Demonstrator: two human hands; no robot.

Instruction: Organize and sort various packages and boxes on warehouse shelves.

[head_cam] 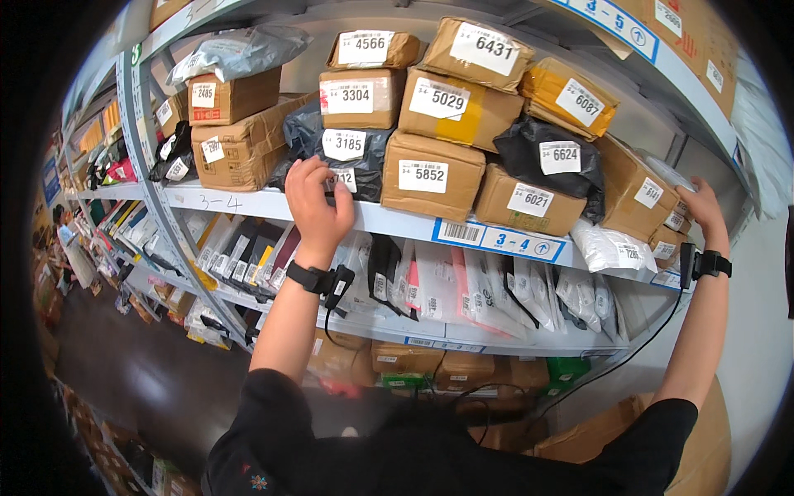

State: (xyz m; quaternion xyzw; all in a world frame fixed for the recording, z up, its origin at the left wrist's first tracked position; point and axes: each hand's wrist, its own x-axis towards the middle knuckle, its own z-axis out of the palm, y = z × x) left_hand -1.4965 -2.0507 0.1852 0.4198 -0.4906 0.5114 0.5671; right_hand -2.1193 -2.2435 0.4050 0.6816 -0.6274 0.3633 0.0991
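My left hand (pixel 319 201) rests with bent fingers against the dark plastic-wrapped parcels (pixel 363 155) at the shelf's front edge, holding nothing that I can see. My right hand (pixel 702 201) reaches to the shelf's far right, its fingertips by a clear plastic packet (pixel 667 170) beside a tall cardboard box (pixel 639 186); whether it grips anything is hidden. Between the hands stand stacked cardboard boxes (pixel 434 192), a black plastic parcel (pixel 527 139) and a box with yellow tape (pixel 570 96). A white plastic parcel (pixel 605 245) hangs slightly over the shelf edge.
Below, a metal shelf (pixel 446 332) holds upright flat parcels (pixel 434 279). Boxes (pixel 465 372) stand lower still. A perforated metal upright (pixel 180 229) is at the left, and a large open carton (pixel 595 431) at lower right. Black cables run from both wrist straps.
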